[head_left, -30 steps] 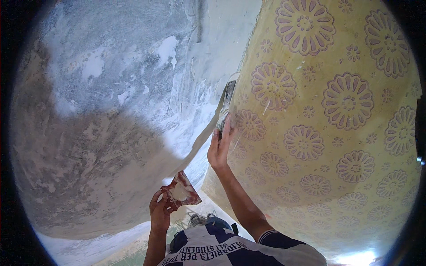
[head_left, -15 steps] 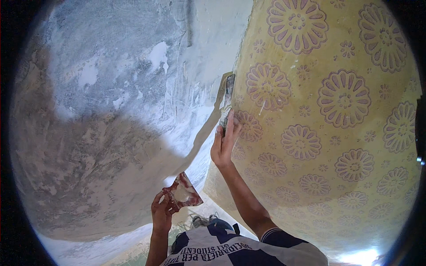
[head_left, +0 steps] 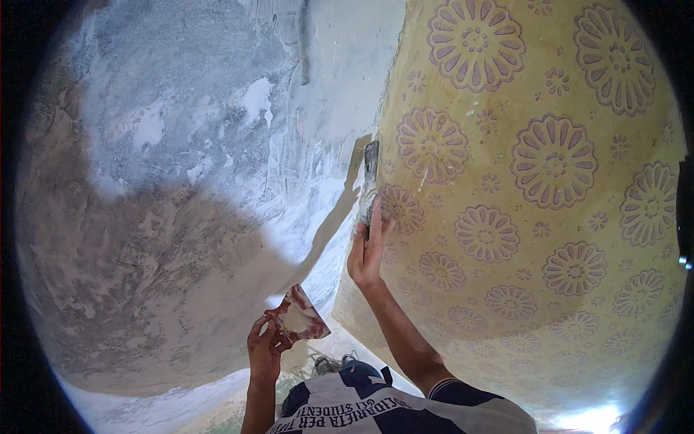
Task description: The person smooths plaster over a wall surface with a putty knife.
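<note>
My right hand [head_left: 369, 249] is closed on a long, narrow trowel [head_left: 371, 163] smeared with pale plaster. Its blade lies along the corner between the grey-white plastered wall [head_left: 181, 108] and the yellow wall with purple flower patterns [head_left: 557, 163], casting a narrow shadow to its left. My left hand [head_left: 265, 340] grips a flat reddish board [head_left: 302, 318] by its left side, low in the middle of the view. The board holds a patch of pale plaster. Parts of the right hand's fingers are behind the tool.
The two walls fill most of the view. Below me, my shoes [head_left: 325, 365] show beside a pale greenish floor [head_left: 293, 387]. A bright light [head_left: 589, 419] glares at the lower right edge. A large soft shadow covers the left wall's lower part.
The trowel and my right hand rose along the corner from one second to half a second ago, then moved back down to a little lower than before. My left hand has barely moved.
</note>
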A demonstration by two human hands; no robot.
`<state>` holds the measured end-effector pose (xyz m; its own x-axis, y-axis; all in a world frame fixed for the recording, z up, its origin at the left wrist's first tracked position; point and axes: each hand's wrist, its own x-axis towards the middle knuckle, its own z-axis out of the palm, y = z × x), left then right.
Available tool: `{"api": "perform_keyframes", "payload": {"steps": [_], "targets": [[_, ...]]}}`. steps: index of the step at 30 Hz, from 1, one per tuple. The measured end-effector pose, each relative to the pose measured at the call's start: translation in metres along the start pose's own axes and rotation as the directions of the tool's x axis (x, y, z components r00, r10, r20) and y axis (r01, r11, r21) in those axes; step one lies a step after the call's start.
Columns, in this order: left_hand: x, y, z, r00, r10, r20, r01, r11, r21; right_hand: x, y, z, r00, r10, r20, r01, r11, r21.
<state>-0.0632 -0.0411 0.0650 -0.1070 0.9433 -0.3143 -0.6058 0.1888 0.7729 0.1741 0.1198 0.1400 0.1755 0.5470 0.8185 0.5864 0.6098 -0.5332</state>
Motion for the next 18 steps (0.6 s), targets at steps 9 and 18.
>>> {"api": "perform_keyframes", "payload": {"steps": [9, 18], "targets": [[0.002, -0.003, 0.002, 1.0, -0.006, 0.021, 0.006, 1.0, 0.009, 0.032, -0.008, 0.006, 0.997, 0.081, 0.009, -0.081, 0.996, 0.036], [0.001, 0.0, 0.0, 1.0, -0.015, 0.02, 0.014, 0.999, 0.034, -0.024, 0.014, 0.014, 0.995, 0.101, 0.002, -0.101, 0.994, -0.028]]}}
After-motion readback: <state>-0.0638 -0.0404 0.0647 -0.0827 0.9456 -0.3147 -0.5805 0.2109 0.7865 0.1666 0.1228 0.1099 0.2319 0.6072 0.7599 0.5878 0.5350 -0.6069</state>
